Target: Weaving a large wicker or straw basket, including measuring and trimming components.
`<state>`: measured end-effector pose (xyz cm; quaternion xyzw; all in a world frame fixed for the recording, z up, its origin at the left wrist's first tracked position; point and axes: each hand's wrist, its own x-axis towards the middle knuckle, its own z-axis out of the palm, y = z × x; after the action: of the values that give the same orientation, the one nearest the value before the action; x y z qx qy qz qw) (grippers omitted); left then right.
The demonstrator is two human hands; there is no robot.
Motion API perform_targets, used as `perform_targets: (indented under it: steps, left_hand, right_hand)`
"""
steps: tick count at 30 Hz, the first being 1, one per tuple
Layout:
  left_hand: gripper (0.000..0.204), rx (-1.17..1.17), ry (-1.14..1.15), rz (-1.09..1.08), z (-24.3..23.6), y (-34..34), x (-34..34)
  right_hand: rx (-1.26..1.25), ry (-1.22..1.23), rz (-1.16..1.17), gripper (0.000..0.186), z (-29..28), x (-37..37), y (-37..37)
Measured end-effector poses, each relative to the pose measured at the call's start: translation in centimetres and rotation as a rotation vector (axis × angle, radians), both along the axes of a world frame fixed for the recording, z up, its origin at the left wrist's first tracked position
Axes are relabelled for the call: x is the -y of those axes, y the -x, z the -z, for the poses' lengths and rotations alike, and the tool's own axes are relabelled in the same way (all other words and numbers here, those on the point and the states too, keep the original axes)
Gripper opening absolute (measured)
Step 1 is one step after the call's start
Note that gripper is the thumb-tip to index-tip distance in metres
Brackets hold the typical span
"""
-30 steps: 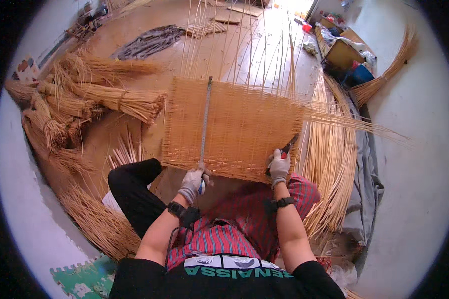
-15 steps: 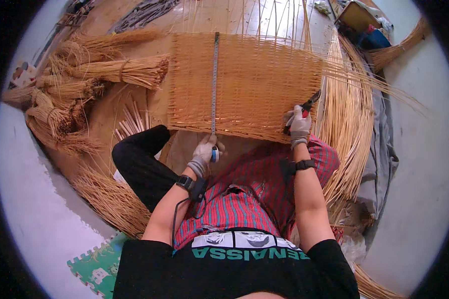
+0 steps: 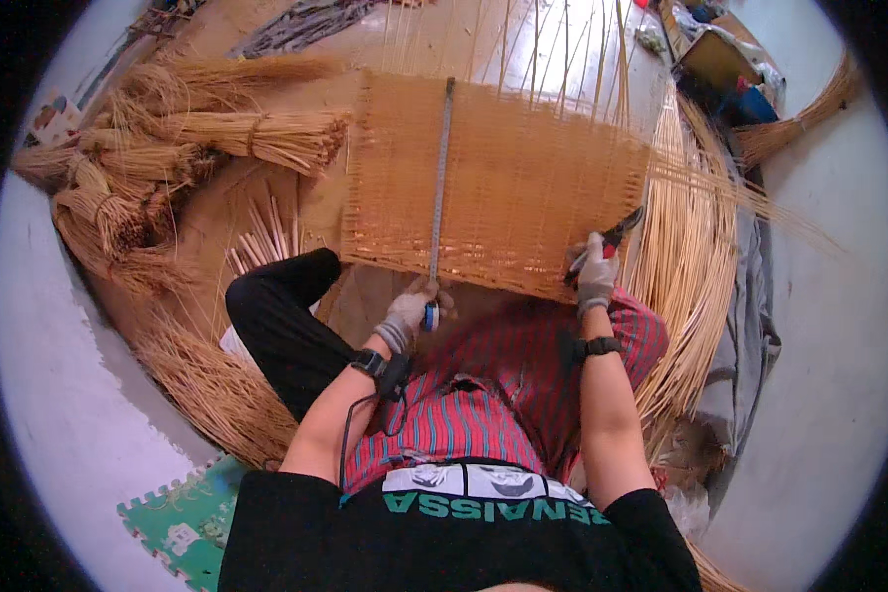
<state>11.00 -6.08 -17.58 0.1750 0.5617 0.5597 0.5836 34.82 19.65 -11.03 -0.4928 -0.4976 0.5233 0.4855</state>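
A woven wicker panel [image 3: 538,187] lies in front of my crossed legs, loose rods sticking out at its far and right sides. My gloved left hand [image 3: 410,310] grips a small blue and white tape measure [image 3: 431,316] at the panel's near edge. Its blade [image 3: 441,178] runs across the weave to the far edge. At the near right corner my gloved right hand [image 3: 594,272] is closed round red-and-black pruning shears [image 3: 617,235], tips pointing away to the right. Whether its fingers also touch the panel is hard to see.
Tied wicker bundles [image 3: 266,138] are heaped at the left, with short sticks [image 3: 266,232] by my left knee. Long loose rods [image 3: 696,257] lie along the right beside a grey cloth [image 3: 750,326]. A green foam mat [image 3: 183,518] is at the lower left.
The panel and the tape now sit slightly lower and further right in view, the panel more tilted. Both hands keep their holds, shifted slightly with it.
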Motion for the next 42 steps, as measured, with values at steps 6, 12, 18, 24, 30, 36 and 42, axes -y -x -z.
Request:
perform_targets:
  steps: [6,12,18,24,30,36,42]
  left_hand:
    - [0.034,-0.255,0.057,-0.138,-3.7,1.6,0.8]
    - [0.039,-0.153,0.045,-0.239,-5.3,5.8,2.9]
    - [0.038,-0.285,0.181,-0.260,-4.5,6.4,4.9]
    - [0.036,-0.346,0.207,-0.286,0.7,8.1,4.6]
    - [0.053,-0.497,0.325,-0.247,0.8,8.7,4.9]
    - [0.041,-0.381,0.266,-0.235,-3.9,7.0,4.3]
    - [0.025,-0.385,0.167,-0.331,-4.0,5.2,3.9]
  right_hand:
    - [0.035,-0.053,-0.013,0.021,-0.3,0.3,0.3]
    - [-0.103,-0.014,0.010,0.020,1.6,-0.2,-0.3]
    - [-0.035,-0.028,0.019,0.017,1.0,-0.5,-0.1]
    - [0.049,-0.031,0.019,0.017,0.9,-1.4,0.1]
    - [-0.064,-0.038,0.021,0.019,0.3,-0.4,1.0]
    - [-0.036,-0.018,0.008,0.022,2.1,-1.1,-1.1]
    - [-0.055,-0.009,0.054,0.022,1.3,0.1,0.5]
